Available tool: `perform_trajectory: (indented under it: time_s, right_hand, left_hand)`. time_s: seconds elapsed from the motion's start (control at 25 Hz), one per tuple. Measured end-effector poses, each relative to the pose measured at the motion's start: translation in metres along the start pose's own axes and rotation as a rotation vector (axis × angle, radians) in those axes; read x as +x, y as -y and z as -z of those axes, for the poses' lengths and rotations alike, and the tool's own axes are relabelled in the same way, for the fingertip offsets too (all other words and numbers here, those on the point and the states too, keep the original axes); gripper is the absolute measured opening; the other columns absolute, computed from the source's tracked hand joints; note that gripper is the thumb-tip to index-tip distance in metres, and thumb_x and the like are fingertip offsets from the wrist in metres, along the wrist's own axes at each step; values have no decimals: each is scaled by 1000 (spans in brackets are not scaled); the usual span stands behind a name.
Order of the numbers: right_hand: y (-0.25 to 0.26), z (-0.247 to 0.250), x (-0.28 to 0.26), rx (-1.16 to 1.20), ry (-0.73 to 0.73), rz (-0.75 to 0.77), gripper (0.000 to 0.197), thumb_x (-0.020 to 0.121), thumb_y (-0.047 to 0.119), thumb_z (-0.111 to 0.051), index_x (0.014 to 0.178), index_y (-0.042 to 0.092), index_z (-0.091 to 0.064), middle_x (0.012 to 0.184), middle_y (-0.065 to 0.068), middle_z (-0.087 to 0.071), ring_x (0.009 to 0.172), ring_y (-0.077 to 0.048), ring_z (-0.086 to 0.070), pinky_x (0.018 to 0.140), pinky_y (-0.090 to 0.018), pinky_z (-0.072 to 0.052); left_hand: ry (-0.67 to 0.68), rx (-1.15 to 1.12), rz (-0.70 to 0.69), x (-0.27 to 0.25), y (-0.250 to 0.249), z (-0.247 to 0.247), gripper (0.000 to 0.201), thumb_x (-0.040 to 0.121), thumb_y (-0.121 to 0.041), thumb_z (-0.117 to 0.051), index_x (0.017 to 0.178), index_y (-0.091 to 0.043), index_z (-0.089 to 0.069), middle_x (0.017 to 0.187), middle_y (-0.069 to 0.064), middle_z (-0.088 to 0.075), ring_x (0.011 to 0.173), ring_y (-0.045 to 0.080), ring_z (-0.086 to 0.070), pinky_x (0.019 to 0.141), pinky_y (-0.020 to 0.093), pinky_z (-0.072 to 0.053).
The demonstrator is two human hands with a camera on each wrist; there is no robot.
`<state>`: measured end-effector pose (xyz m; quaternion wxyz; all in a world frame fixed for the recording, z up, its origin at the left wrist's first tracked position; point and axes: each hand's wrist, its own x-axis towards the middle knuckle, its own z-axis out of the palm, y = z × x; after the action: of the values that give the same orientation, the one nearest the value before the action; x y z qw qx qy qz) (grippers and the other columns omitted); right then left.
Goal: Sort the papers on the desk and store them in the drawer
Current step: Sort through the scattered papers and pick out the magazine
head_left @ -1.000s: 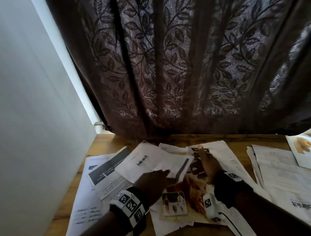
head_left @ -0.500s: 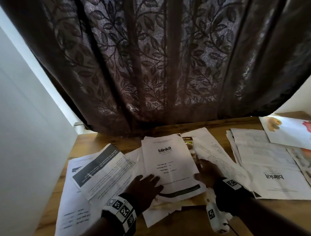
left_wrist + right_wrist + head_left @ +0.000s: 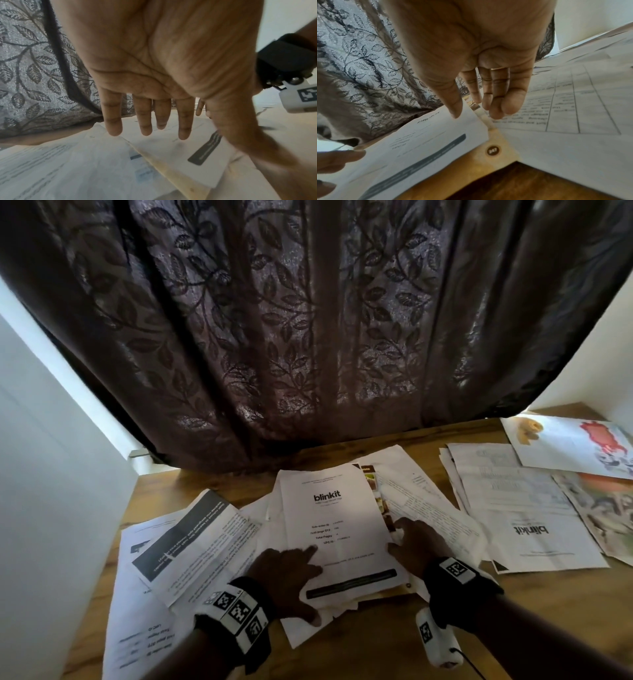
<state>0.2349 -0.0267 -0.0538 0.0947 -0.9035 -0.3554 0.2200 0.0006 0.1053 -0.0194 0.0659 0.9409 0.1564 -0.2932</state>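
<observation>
On the wooden desk (image 3: 394, 655), the blinkit sheet (image 3: 330, 518) lay central; the left hand (image 3: 284, 573), fingers straight, pressed its seven o'clock corner, the right hand (image 3: 416, 546), fingers relaxed, touched its four o'clock edge.

Both hands flat — left hand (image 3: 286, 571), right hand (image 3: 416, 544) — on blinkit sheet (image 3: 334, 525)

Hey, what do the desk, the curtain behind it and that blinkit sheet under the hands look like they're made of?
Desk: looks like wood or wood-look laminate, warm brown with visible grain, dull finish.
Curtain: thin woven fabric, dark brown, with a leaf pattern; light glows through it.
Blinkit sheet: plain matte white paper with black print, slightly creased and bending at its edges.
</observation>
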Motion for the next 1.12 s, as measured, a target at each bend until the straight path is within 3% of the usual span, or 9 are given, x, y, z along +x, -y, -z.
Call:
perform_trajectory:
  time_s: [0.12, 0.2, 0.48, 0.68, 0.84, 1.0, 1.12]
  right_hand:
    - [-10, 3, 1, 23, -10, -10, 56, 87, 50, -58, 137, 27, -48, 141, -3, -51, 128, -23, -49, 107, -36, -39]
    - [-18, 9, 1, 45, -17, -9, 54, 88, 49, -58, 136, 27, -49, 141, -2, -52, 128, -23, -49, 107, -35, -39]
    - [-84, 54, 12, 96, -14, -33, 51, 87, 47, -60, 134, 29, -50, 133, -1, -58, 120, -23, -56, 98, -32, -47]
    - [-163, 97, 32, 87, -31, -48, 48, 90, 46, -58, 132, 26, -51, 130, -3, -59, 118, -25, -57, 96, -34, -49]
    - [-232, 132, 67, 11, -70, -43, 48, 90, 45, -57, 131, 21, -53, 130, -9, -57, 120, -31, -53, 97, -38, -48]
    - [-285, 174, 112, -12, -95, 15, 48, 90, 43, -61, 130, 19, -55, 132, -11, -56, 121, -30, -53, 98, -35, -44]
    - [-320, 205, 153, -86, -87, 42, 50, 88, 41, -62, 131, 19, -53, 132, -9, -56, 121, -31, -52, 99, -41, -46]
  left_hand:
    - [-242, -37, 15, 9, -10, 23, 61, 93, -59, -46, 144, -26, -41, 152, -2, -41, 133, 18, -46, 111, 36, -36]
    - [-357, -78, -1, 24, -21, 40, 48, 95, -51, -48, 137, -28, -50, 143, -7, -53, 127, 14, -53, 107, 33, -39]
    - [-442, -116, -83, 117, -106, 85, 41, 93, -49, -53, 127, -28, -59, 131, -6, -62, 120, 18, -57, 101, 36, -45]
    - [-432, -78, -107, 181, -175, 121, 42, 93, -49, -50, 127, -27, -58, 131, -3, -62, 120, 20, -56, 99, 37, -46]
    - [-402, -70, -129, 233, -224, 158, 42, 92, -49, -53, 128, -26, -58, 133, -3, -60, 122, 20, -54, 100, 35, -45]
    - [-356, -68, -95, 275, -259, 184, 42, 92, -51, -51, 129, -31, -56, 135, -6, -58, 124, 18, -52, 102, 37, -45]
    - [-327, -75, -106, 298, -277, 201, 42, 94, -48, -50, 132, -30, -54, 139, -7, -55, 127, 17, -51, 104, 35, -44]
